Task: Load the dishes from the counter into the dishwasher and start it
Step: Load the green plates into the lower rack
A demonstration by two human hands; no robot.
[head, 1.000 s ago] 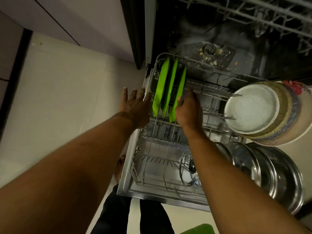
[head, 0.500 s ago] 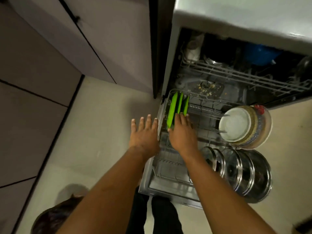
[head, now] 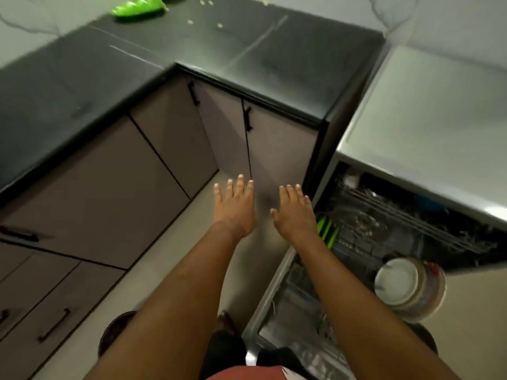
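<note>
While a blurred green item lies on the black counter at eleven o'clock, the left hand hangs over the floor at centre, fingers straight and spread, holding nothing. Just beside it at three o'clock, the right hand is equally flat and empty. At that hand's four o'clock, green plates stand on edge in the open dishwasher, with a stack of plates farther right at five o'clock.

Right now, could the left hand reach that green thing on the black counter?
Probably, leaning in: the left hand is open, empty, and only crumbs lie before the far green thing.
</note>
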